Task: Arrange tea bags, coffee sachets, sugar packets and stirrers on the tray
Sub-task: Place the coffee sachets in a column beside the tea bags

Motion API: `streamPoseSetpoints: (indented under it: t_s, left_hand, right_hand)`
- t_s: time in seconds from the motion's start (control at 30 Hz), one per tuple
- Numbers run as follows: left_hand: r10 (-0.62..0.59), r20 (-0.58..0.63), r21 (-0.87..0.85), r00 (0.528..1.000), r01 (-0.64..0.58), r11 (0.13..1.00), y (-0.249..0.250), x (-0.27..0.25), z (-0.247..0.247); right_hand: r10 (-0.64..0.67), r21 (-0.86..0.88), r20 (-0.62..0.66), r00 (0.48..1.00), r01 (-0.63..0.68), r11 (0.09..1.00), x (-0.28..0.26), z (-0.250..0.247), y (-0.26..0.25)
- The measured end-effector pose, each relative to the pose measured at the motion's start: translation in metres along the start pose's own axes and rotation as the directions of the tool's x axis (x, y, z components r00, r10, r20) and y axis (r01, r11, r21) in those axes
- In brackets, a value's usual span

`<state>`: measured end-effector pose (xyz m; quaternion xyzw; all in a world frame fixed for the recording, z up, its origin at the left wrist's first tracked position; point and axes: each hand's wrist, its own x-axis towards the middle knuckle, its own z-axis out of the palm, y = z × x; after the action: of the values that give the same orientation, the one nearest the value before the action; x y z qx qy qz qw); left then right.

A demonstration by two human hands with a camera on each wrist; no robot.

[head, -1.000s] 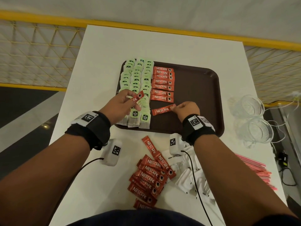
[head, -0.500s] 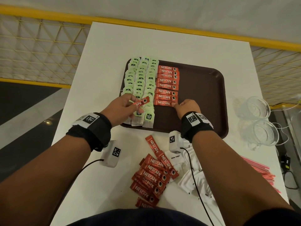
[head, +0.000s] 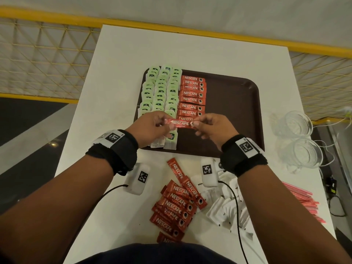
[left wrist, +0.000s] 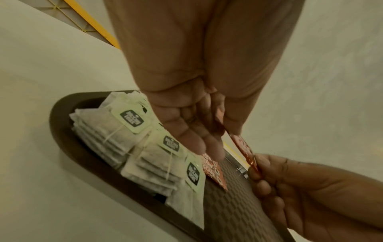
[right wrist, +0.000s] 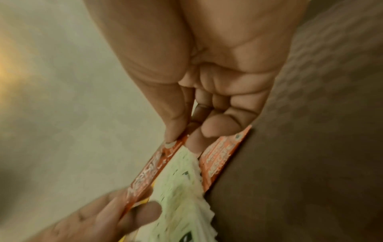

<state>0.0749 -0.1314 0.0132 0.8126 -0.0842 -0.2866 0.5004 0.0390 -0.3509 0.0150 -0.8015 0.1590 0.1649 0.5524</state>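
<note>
A brown tray [head: 234,103] holds three columns of green-tagged tea bags [head: 161,92] on its left and a column of red coffee sachets [head: 192,96] beside them. Above the tray's near part, both hands hold one red coffee sachet [head: 181,123] level between them. My left hand [head: 152,128] pinches its left end; my right hand [head: 209,128] pinches its right end. The left wrist view shows the held sachet [left wrist: 243,148] edge-on over the tea bags [left wrist: 128,131]. In the right wrist view the held sachet [right wrist: 153,165] runs between both hands.
On the white table [head: 122,73] in front of the tray lie a heap of red coffee sachets [head: 177,204], white sugar packets [head: 226,208] and red stirrers [head: 302,202] at the right edge. Two clear glasses [head: 302,141] stand right of the tray. The tray's right half is bare.
My right hand has left the sachet it laid at the near end of the tray's column and moved left. It now pinches the free end of the sachet my left hand holds.
</note>
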Motion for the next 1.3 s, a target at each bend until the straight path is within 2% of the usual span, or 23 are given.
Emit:
streamPoseSetpoints:
  t_s: [0.1,0.27,0.47,0.6,0.7,0.8,0.87,0.93,1.0,1.07,1.13,1.3]
  left_hand:
    - [0.003,-0.065,0.047,0.998,0.0,0.999,-0.005,0.0,-0.003]
    - [0.003,-0.119,0.08,0.993,0.007,0.997,-0.011,-0.005,-0.005]
    - [0.01,-0.113,0.073,0.994,-0.001,0.997,-0.014,-0.012,-0.002]
    - [0.023,-0.102,0.121,0.995,-0.011,0.993,-0.017,-0.016,-0.004]
    - [0.021,-0.111,0.148,0.994,-0.005,0.989,-0.019,-0.022,-0.004]
    - [0.024,-0.099,0.17,0.995,-0.007,0.985,-0.019,-0.032,0.001]
    - [0.01,-0.061,0.204,0.998,0.002,0.979,-0.017,-0.04,0.007]
    - [0.012,0.001,0.256,1.0,-0.012,0.967,-0.018,-0.05,0.014]
    - [0.028,0.09,0.332,0.996,-0.057,0.942,-0.019,-0.06,0.022]
    - [0.021,0.182,0.411,0.983,-0.095,0.907,-0.02,-0.07,0.031]
    - [-0.007,0.238,0.479,0.971,-0.111,0.871,-0.023,-0.079,0.04]
    - [-0.113,0.249,0.604,0.962,-0.063,0.794,-0.032,-0.09,0.064]
  right_hand:
    - [0.126,0.089,-0.076,0.989,-0.119,0.989,-0.001,-0.018,0.019]
    - [0.29,0.038,-0.107,0.951,-0.287,0.957,0.01,-0.026,0.037]
    - [0.347,-0.101,-0.165,0.923,-0.366,0.925,0.032,-0.009,0.023]
    - [0.319,-0.259,-0.211,0.924,-0.367,0.893,0.04,-0.004,0.018]
    - [0.306,-0.261,-0.227,0.925,-0.36,0.895,0.038,-0.003,0.017]
    - [0.254,-0.297,-0.235,0.938,-0.318,0.9,0.028,-0.004,0.014]
    - [0.162,-0.341,-0.207,0.965,-0.226,0.912,0.013,-0.004,0.01]
    - [0.062,-0.412,-0.119,0.991,-0.106,0.905,-0.01,0.001,0.008]
    - [0.019,-0.505,0.019,1.0,-0.006,0.863,-0.036,0.009,0.008]
    - [0.055,-0.612,0.158,0.986,0.055,0.789,-0.061,0.016,0.012]
    - [0.104,-0.692,0.246,0.964,0.099,0.715,-0.081,0.023,0.019]
    - [0.22,-0.854,0.269,0.938,0.126,0.505,-0.113,0.037,0.044]
